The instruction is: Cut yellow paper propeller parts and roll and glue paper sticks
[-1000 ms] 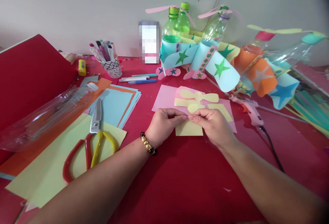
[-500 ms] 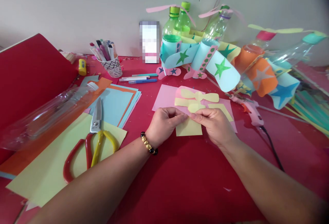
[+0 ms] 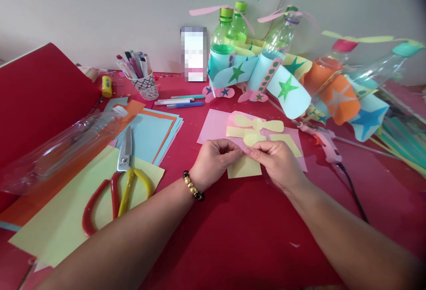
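Between my left hand [image 3: 216,159] and my right hand [image 3: 274,159] is a small piece of pale yellow paper [image 3: 244,168], its top edge pinched by both thumbs and fingers. The fingertips nearly meet in the middle, and the paper hangs below them. Just beyond my hands, a yellow paper propeller [image 3: 258,124] and other yellow cut-outs lie on pink paper [image 3: 213,125]. A yellow paper rectangle [image 3: 289,142] sits close to my right fingers. A beaded bracelet circles my left wrist.
Left: large red-and-yellow scissors [image 3: 124,165] on coloured sheets [image 3: 100,183], and a clear plastic bottle [image 3: 73,148]. Behind: a cup of pens [image 3: 145,86], loose pens [image 3: 184,105], a phone [image 3: 194,54] and bottle airplanes [image 3: 262,72]. Right: a pink glue gun [image 3: 326,143] with a black cord.
The yellow paper's lower edge has tipped down very slightly. Both hands keep almost the same place and pinch; nothing else has moved.
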Tool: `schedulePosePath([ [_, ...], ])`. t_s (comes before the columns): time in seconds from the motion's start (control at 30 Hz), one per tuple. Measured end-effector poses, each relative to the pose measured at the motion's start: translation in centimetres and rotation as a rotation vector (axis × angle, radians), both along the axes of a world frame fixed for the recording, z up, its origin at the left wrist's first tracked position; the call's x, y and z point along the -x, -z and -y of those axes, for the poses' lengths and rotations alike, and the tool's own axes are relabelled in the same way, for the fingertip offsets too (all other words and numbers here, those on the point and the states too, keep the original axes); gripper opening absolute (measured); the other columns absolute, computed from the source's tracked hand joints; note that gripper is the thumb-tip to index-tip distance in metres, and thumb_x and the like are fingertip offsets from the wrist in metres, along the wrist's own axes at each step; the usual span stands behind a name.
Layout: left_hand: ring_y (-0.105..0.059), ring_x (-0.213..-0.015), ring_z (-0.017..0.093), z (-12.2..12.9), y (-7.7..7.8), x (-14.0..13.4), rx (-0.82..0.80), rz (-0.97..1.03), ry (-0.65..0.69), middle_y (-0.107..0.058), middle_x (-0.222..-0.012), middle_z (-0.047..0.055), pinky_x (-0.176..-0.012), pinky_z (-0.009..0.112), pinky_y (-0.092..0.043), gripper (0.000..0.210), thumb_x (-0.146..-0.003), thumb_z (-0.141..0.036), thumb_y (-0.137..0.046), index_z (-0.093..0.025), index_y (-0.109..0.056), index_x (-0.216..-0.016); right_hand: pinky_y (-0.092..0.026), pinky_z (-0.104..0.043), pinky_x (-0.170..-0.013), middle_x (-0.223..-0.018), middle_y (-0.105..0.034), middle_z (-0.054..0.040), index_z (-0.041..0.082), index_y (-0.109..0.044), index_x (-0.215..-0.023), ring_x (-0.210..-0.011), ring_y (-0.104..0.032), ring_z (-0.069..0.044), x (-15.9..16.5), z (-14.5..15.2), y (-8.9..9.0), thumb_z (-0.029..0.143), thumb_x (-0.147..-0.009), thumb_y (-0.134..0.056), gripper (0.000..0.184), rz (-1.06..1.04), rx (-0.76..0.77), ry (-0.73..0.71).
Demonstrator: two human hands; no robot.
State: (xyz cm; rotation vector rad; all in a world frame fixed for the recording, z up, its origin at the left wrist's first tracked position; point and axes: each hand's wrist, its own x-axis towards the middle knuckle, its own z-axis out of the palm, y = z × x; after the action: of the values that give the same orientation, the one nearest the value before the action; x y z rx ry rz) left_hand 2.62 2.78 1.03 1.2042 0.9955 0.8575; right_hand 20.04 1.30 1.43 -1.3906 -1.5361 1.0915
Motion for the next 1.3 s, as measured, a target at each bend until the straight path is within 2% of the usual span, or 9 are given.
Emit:
schedulePosePath([
  [0.13,-0.053,-0.062,0.011,-0.03,0.12,0.06,0.021,0.013,-0.016,-0.062,-0.070,0.003,-0.058,0.023,-0.043,0.020,-0.074,-0.032,-0.065,-0.013,-0.065,-0.075,-0.030,-0.027,-0.051,-0.055,-0.043,0.0027,0.018,-0.064,-0.064,-0.053,-0.036,-0.010,-0.21,-0.20,0.07,0.043,-0.079,-0.064,0.029,-0.042,0.037,-0.007],
  [0.23,-0.052,-0.061,0.010,-0.10,0.17,0.12,0.023,0.035,-0.061,-0.061,-0.068,0.002,-0.058,0.023,-0.042,0.019,-0.074,-0.031,-0.066,-0.013,-0.064,-0.072,-0.034,-0.027,-0.053,-0.056,-0.046,0.0025,0.019,-0.064,-0.063,-0.055,-0.040,-0.011,-0.31,-0.37,0.04,0.041,-0.078,-0.066,0.027,-0.110,0.055,0.029],
  [0.37,-0.046,-0.056,0.007,-0.17,0.11,0.10,0.030,0.080,-0.118,-0.056,-0.062,0.000,-0.055,0.021,-0.038,0.019,-0.073,-0.030,-0.067,-0.013,-0.062,-0.069,-0.041,-0.029,-0.061,-0.061,-0.055,0.0008,0.019,-0.066,-0.065,-0.062,-0.050,-0.014,-0.35,-0.56,0.08,0.037,-0.075,-0.069,0.021,-0.207,0.067,0.080],
  [0.5,-0.045,-0.056,0.007,-0.13,0.28,0.08,0.045,0.088,-0.103,-0.056,-0.062,0.000,-0.055,0.021,-0.038,0.020,-0.073,-0.031,-0.067,-0.013,-0.062,-0.068,-0.045,-0.030,-0.070,-0.074,-0.066,-0.0012,0.021,-0.072,-0.076,-0.073,-0.057,-0.016,-0.32,-0.64,0.23,0.031,-0.075,-0.071,0.010,-0.232,0.051,0.079],
  [0.6,-0.049,-0.059,0.008,-0.10,0.46,0.08,0.044,0.085,-0.077,-0.059,-0.066,0.001,-0.057,0.022,-0.040,0.020,-0.074,-0.032,-0.067,-0.013,-0.063,-0.071,-0.046,-0.030,-0.075,-0.083,-0.070,-0.0021,0.023,-0.073,-0.085,-0.079,-0.060,-0.016,-0.29,-0.59,0.24,0.029,-0.074,-0.072,0.013,-0.214,0.070,0.037],
  [0.87,-0.054,-0.063,0.010,0.06,-0.03,-0.16,0.119,0.128,0.022,-0.063,-0.072,0.004,-0.060,0.023,-0.043,0.020,-0.073,-0.031,-0.069,-0.011,-0.066,-0.077,-0.049,-0.028,-0.073,-0.079,-0.071,0.0001,0.026,-0.074,-0.084,-0.076,-0.063,-0.014,0.10,-0.25,0.32,0.025,-0.075,-0.070,0.010,-0.245,0.016,-0.013],
  [1.07,-0.054,-0.063,0.009,0.12,-0.24,-0.25,0.157,0.208,-0.004,-0.064,-0.070,0.002,-0.061,0.022,-0.044,0.017,-0.072,-0.028,-0.069,-0.012,-0.066,-0.073,-0.050,-0.029,-0.071,-0.078,-0.070,0.0000,0.026,-0.074,-0.084,-0.074,-0.061,-0.014,0.16,-0.23,0.43,0.024,-0.074,-0.071,0.011,-0.244,0.001,0.027],
  [1.3,-0.055,-0.063,0.010,0.17,-0.34,-0.21,0.183,0.234,-0.018,-0.064,-0.069,0.001,-0.062,0.023,-0.043,0.017,-0.070,-0.028,-0.070,-0.013,-0.066,-0.073,-0.051,-0.033,-0.075,-0.079,-0.071,-0.0002,0.026,-0.075,-0.082,-0.076,-0.063,-0.016,0.28,-0.10,0.35,0.022,-0.073,-0.071,0.010,-0.286,0.000,0.039],
])
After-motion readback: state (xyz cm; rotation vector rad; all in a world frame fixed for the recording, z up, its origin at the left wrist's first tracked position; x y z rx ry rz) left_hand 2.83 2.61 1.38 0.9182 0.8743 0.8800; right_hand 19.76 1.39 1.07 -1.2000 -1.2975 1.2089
